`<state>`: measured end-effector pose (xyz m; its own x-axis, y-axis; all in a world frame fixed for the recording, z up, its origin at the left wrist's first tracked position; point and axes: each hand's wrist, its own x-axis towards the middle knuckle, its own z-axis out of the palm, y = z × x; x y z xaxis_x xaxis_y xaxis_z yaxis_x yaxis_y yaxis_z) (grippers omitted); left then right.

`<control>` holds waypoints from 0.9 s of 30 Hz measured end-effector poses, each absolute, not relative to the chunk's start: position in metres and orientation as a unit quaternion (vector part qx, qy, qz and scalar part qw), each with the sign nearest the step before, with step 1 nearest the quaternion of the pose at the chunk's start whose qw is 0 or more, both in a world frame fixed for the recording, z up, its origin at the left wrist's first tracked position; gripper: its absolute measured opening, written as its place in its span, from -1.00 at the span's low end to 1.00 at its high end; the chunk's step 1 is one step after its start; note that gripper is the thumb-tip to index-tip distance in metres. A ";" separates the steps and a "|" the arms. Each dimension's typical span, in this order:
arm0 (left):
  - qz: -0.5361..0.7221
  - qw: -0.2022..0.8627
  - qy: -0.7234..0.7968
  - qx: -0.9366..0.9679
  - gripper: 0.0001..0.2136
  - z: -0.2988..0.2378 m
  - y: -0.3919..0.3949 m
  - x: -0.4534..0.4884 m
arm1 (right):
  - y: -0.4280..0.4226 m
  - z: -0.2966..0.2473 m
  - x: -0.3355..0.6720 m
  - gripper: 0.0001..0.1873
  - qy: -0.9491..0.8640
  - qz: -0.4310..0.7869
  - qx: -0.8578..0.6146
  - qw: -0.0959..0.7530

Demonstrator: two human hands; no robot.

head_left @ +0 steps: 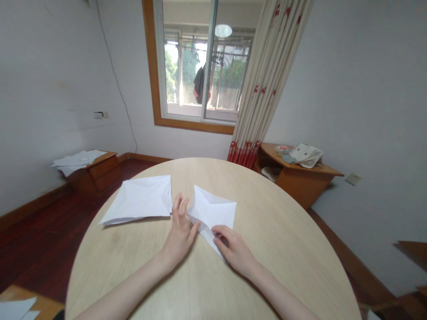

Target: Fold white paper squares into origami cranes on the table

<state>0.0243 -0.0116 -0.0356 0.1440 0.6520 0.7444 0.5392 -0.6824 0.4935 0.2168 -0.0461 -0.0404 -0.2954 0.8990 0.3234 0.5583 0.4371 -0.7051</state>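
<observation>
A folded white paper lies on the round wooden table in front of me. My left hand rests flat at the paper's left edge, fingers stretched out and slightly spread. My right hand presses down on the paper's lower point, with its fingers curled together on the fold. To the left, a stack of white paper sheets lies on the table, its right edge just beside my left fingertips.
A low wooden cabinet with papers on top stands at the left wall. A wooden corner desk with a cloth bag stands at the right, beside a curtain. More paper lies at the bottom left corner.
</observation>
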 end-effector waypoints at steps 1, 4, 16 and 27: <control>0.529 0.065 0.393 0.750 -0.26 -0.037 -0.011 0.025 | -0.046 -0.042 0.217 -0.75 -0.773 0.233 -0.468 0.359; 0.541 0.098 0.393 0.737 -0.21 -0.042 -0.007 0.025 | -0.045 -0.046 0.217 -0.73 -0.784 0.215 -0.457 0.361; 0.415 0.087 0.468 0.775 -0.25 -0.055 -0.001 0.022 | -0.050 -0.039 0.214 -0.80 -0.805 0.074 -0.522 0.273; 0.361 -0.055 0.420 0.831 -0.41 -0.053 -0.001 0.027 | -0.051 -0.039 0.212 -0.70 -0.844 0.015 -0.498 0.199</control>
<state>0.0273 -0.0006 -0.0529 0.3861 0.6587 0.6458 0.7381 -0.6406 0.2120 0.2116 -0.0514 -0.0393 -0.4245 0.8467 0.3208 0.8351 0.5031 -0.2226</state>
